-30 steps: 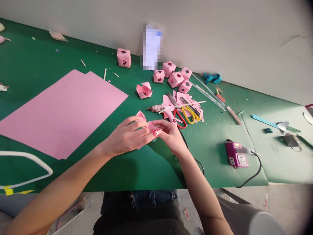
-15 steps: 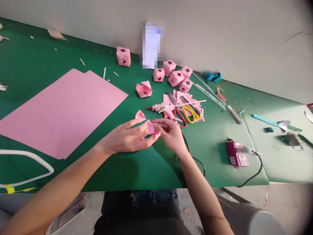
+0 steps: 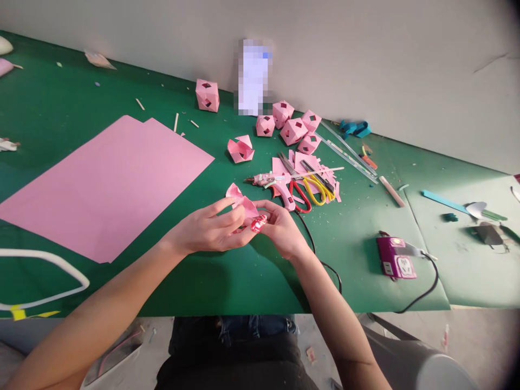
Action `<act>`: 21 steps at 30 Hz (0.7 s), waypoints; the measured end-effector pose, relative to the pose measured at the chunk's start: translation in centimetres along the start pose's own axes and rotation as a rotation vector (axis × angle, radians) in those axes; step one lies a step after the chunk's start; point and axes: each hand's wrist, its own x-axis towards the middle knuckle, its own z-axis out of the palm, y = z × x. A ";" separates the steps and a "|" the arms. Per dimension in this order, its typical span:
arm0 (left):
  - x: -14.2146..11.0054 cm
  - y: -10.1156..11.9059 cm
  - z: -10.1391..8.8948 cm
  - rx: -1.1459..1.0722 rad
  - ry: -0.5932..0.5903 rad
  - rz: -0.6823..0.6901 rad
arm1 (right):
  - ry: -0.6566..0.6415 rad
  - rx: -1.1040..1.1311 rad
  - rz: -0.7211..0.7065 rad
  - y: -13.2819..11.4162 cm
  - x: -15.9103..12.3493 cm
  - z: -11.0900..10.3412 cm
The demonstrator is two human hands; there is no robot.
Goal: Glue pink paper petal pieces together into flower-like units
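Observation:
A folded pink paper piece (image 3: 248, 208) with creased flaps is held up above the green table. My left hand (image 3: 215, 225) grips it from the left, fingers curled round and partly hiding it; red-and-white patterned nails show. On its right edge, the fingers of my right hand (image 3: 280, 226) are closed, their tips partly hidden behind the paper. Just beyond lies a pink hot glue gun (image 3: 284, 187) with a glue stick in it. An open-topped pink paper shape (image 3: 240, 153) sits farther back.
Large pink sheets (image 3: 114, 189) lie at left. Several pink paper polyhedra (image 3: 293, 131) stand near the wall, beside a blurred upright screen (image 3: 252, 78). Red-handled scissors (image 3: 301, 199) and yellow-handled scissors (image 3: 316, 190) rest on paper scraps. A purple power socket (image 3: 396, 257) with its cord is at right.
My right hand's fingers have shifted and curled against the paper's right edge. The paper has turned slightly, with its flaps now showing closer together. My left hand keeps its hold.

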 end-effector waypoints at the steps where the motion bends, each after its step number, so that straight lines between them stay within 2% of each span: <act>1: 0.0 0.0 0.0 -0.002 -0.011 0.001 | 0.001 -0.003 0.003 -0.1 0.0 -0.1; 6: 0.3 0.6 0.0 -0.018 -0.032 0.015 | 0.014 -0.054 0.017 -0.6 -0.1 -0.1; 12: 0.7 1.1 0.2 -0.067 -0.024 0.003 | 0.174 -0.213 -0.160 0.1 0.6 0.2; 16: 0.6 0.5 0.6 0.075 -0.004 0.059 | 0.253 -0.260 -0.219 0.4 0.9 0.2; 18: 0.4 0.2 0.9 0.179 0.055 0.107 | 0.315 -0.267 -0.261 0.3 0.9 0.1; 21: 0.1 0.4 1.5 0.203 0.333 0.125 | 0.373 -0.257 -0.312 0.2 0.8 0.3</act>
